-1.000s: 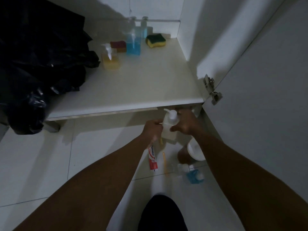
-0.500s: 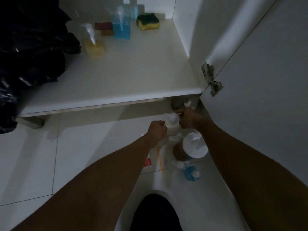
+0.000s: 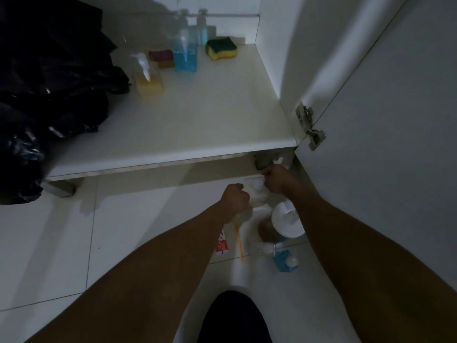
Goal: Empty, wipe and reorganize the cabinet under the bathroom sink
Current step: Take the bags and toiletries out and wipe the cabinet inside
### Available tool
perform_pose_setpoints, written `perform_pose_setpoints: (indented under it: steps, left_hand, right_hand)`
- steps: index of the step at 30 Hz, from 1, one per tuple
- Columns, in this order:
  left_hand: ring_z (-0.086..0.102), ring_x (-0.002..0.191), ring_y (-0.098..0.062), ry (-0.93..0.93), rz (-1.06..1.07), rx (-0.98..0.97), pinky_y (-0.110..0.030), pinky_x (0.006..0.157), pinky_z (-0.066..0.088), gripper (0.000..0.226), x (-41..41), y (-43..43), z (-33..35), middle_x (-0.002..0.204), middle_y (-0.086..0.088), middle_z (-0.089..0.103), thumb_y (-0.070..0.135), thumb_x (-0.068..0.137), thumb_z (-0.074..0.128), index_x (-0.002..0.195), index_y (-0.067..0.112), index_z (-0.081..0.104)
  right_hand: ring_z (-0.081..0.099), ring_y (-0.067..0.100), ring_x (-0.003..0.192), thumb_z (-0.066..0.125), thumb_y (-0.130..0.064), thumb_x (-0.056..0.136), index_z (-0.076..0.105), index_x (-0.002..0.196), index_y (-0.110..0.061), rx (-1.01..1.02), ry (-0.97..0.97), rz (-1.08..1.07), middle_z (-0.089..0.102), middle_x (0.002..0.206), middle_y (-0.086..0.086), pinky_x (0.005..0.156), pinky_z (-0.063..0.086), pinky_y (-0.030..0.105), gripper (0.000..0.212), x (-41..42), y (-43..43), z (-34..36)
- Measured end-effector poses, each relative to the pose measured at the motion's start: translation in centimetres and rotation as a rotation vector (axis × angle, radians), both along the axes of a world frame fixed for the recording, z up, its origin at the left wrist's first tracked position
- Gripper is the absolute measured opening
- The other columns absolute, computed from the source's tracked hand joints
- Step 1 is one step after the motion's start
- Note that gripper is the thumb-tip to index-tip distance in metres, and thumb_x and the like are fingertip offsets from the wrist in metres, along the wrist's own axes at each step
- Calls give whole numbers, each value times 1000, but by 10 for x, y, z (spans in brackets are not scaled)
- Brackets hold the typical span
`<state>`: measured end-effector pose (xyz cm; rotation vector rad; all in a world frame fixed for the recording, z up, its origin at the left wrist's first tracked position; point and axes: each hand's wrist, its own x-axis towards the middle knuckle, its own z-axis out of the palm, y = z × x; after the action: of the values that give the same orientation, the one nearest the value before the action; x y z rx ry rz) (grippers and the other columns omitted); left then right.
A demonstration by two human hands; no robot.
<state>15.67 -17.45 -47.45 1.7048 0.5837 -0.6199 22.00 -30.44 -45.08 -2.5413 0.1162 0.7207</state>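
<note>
1. Here, the left hand (image 3: 236, 199) grips the white plastic pump bottle (image 3: 257, 193), just in front of the flat white cabinet shelf (image 3: 197, 125).
2. The right hand (image 3: 277, 179) seems to pinch its blurry top.

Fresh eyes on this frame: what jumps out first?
Both forearms meet at centre, where the left hand and right hand appear to grip a blurred white pump bottle just in front of the cabinet floor. A big black bin bag fills the left side. At the back of the cabinet, a blue bottle and a yellow-green sponge give the only strong colour.
</note>
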Motion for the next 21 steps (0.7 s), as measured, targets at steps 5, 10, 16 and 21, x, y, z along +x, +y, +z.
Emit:
perform_pose_setpoints:
  steps: [5, 10, 16, 21]
  left_hand:
    - [63, 104, -32, -107, 10, 41, -30, 81, 52, 52, -5, 21, 33, 131, -21, 58, 2, 94, 55, 144, 5, 45]
    - [63, 78, -22, -200, 60, 99, -18, 47, 42, 48, -10, 54, 89, 115, -18, 63, 8, 93, 61, 140, 4, 50]
    - [61, 115, -28, -343, 139, 316, -25, 89, 47, 54, 4, 113, 140, 134, -14, 60, 24, 88, 69, 138, 9, 55]
    - [55, 123, -27, -431, 203, 465, -34, 103, 47, 55, 27, 172, 160, 138, -11, 55, 30, 87, 68, 137, 12, 54]
  right_hand:
    - [58, 32, 114, 53, 1, 90, 68, 113, 1, 26, -124, 40, 63, 119, 19, 95, 49, 38, 27, -1, 14, 34]
    - [59, 24, 107, 55, -1, 85, 68, 107, -4, 153, -282, 3, 62, 113, 10, 86, 48, 25, 27, -4, 36, 78]
    - [57, 21, 119, 53, -6, 86, 67, 117, -13, 205, -382, 72, 61, 128, 6, 100, 43, 23, 35, 5, 84, 131]
    - [55, 20, 119, 55, -10, 88, 61, 125, -15, 226, -449, 143, 57, 130, 5, 102, 45, 28, 37, 24, 129, 150]
